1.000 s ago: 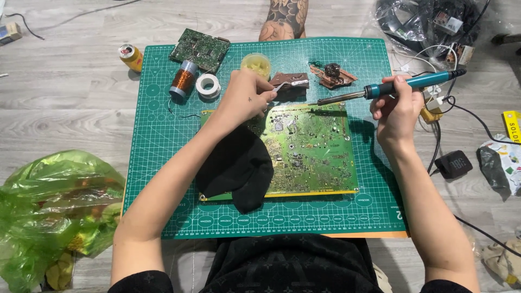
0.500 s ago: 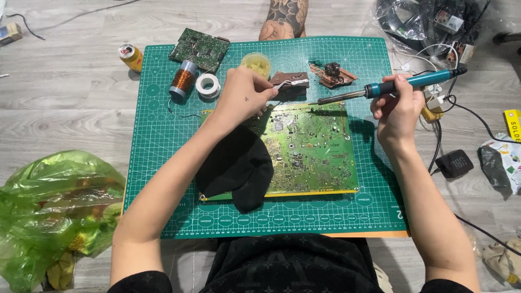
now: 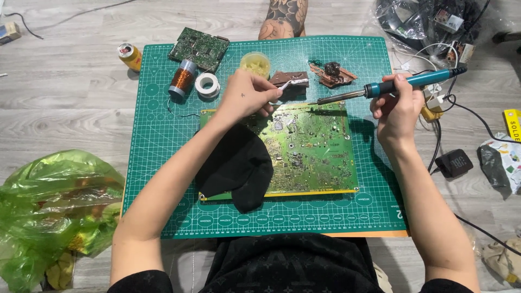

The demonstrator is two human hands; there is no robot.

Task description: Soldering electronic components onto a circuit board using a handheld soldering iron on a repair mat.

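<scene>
A large green circuit board lies on a green cutting mat. My left hand rests at the board's far left edge and grips metal tweezers that point right. My right hand holds a blue soldering iron; its tip hovers just above the board's far edge, near the tweezers. A black cloth covers the board's left part under my left forearm.
On the mat's far side lie a smaller circuit board, a copper wire spool, a solder roll, a yellow paste tub and brown scrap pieces. A can stands left, a green plastic bag near left, cables right.
Both hands stay almost where they were; the soldering iron and tweezers have shifted only slightly near the board's far edge.
</scene>
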